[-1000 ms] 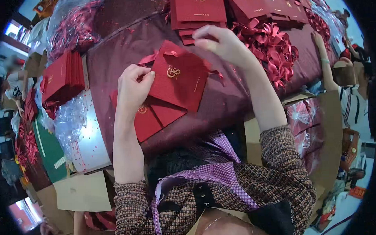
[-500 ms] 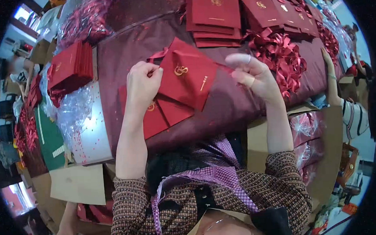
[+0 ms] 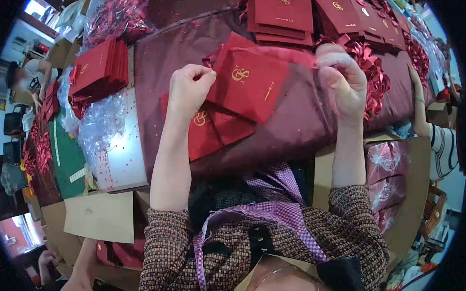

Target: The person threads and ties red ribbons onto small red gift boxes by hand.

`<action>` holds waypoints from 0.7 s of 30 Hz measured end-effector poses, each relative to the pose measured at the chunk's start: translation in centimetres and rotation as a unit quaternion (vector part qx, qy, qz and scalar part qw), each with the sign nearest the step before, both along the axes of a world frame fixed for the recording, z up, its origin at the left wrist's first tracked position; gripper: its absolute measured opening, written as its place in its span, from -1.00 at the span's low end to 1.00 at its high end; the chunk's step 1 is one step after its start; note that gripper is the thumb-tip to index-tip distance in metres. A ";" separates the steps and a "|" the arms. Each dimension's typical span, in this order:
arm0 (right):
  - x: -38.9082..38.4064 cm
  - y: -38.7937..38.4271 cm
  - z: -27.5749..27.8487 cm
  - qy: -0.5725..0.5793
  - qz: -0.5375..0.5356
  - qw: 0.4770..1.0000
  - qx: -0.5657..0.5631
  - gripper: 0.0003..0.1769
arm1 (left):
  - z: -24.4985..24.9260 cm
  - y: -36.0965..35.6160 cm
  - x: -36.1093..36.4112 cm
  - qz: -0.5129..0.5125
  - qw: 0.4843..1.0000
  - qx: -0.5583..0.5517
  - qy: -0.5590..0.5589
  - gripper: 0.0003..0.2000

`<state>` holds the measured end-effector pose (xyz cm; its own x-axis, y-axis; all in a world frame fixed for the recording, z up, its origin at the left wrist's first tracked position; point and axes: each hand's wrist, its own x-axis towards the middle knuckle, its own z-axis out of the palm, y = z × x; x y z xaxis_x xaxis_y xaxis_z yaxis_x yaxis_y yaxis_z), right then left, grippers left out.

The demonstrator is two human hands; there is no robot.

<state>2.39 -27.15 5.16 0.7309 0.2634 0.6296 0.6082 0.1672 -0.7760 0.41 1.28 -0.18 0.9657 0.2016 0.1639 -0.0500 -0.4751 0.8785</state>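
Note:
A red bag [image 3: 251,83] with a gold logo lies slanted over another red bag [image 3: 212,135] on the dark red cloth. At its upper left edge, my left hand [image 3: 192,90] is closed in a pinch on the bag. A red ribbon [image 3: 302,57] stretches from the bag's top to the right, blurred by motion. Its far end is between the closed thumb and fingers of my right hand [image 3: 343,80], which is held above the cloth near a pile of red ribbons [image 3: 377,89].
Stacked red bags stand at the left [image 3: 99,70] and top right [image 3: 282,13]. Clear plastic wrap [image 3: 106,129] lies on the left. An open carton [image 3: 388,176] holds wrapped red packs. Other people are at both sides, one with an arm [image 3: 420,103] at the cloth's right edge.
My right hand has moved up and right, and the ribbon is stretched longer. The upper bag has turned and lies flatter. The whole view has shifted slightly.

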 end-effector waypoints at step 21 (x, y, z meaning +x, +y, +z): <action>0.6 9.3 -5.6 0.143 0.010 0.967 -0.209 -0.84 | 0.2 0.4 -0.3 -0.094 0.983 -0.152 0.029 -0.77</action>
<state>2.98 -17.86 -0.42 0.8522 0.4664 0.2373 0.3577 -0.1882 -0.9147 0.14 1.72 0.03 0.9965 0.0488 0.0676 -0.0579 -0.1778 0.9824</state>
